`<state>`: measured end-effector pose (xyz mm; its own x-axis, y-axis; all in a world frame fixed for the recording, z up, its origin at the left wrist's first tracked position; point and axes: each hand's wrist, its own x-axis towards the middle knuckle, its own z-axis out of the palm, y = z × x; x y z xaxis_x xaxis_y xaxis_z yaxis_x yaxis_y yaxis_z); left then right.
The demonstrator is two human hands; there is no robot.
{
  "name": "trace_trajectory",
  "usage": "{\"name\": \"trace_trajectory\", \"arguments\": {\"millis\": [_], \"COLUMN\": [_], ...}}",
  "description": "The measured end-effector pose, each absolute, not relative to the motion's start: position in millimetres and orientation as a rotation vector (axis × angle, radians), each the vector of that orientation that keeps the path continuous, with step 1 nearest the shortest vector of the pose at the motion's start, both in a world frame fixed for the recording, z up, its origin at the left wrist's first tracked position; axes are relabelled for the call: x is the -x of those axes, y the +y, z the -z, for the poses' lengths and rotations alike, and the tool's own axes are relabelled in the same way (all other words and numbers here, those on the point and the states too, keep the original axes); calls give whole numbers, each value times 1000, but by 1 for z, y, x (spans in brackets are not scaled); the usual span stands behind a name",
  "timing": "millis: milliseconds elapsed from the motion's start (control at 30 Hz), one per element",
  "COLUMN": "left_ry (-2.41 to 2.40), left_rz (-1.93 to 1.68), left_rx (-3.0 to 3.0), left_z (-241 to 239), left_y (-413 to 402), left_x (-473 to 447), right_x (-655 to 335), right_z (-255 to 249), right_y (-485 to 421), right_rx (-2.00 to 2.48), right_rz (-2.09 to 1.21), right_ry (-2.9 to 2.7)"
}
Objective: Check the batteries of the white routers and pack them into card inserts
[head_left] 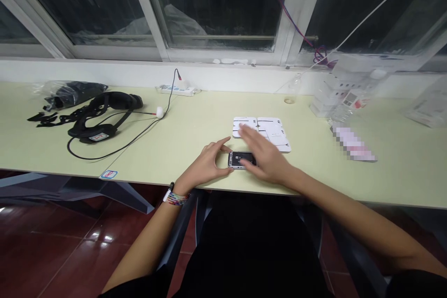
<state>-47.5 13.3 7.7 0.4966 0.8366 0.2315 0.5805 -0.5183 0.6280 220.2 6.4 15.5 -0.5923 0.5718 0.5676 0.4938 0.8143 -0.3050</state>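
Note:
A small dark device with a silver frame [239, 159] lies flat on the pale green table [195, 121] near its front edge. My left hand [208, 164] rests beside the device's left end, thumb and fingers curled against it. My right hand [264, 156] lies over its right side with the fingers stretched out flat, slightly blurred. Just behind the hands sit white cards with black marks [261, 131], laid side by side.
A black headset with strap and cable [103, 114] and a bagged black item [70, 93] lie at the left. A white power strip [179, 88] sits by the wall. Clear plastic bottles and packaging [344, 95] stand at the right, next to a blurred patch.

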Motion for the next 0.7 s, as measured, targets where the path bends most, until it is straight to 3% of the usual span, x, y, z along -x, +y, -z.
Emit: {"name": "trace_trajectory", "arguments": {"millis": [133,267,500,700], "left_ry": [1180,1180,1192,1195], "left_rz": [-696,-688,-685,-678], "left_rx": [-2256,-2271,-2246,-2235], "left_z": [-7,-7,-6,-9], "left_y": [13,14,15,12], "left_x": [48,49,50,49], "right_x": [-214,-226,-291,-325], "right_z": [9,11,-9,-8], "right_y": [-7,0,33,13], "right_rx": [686,768,1367,1153], "right_rz": [-247,-187,-10,-94], "right_ry": [-2684,-2615,-2289,-2355]}}
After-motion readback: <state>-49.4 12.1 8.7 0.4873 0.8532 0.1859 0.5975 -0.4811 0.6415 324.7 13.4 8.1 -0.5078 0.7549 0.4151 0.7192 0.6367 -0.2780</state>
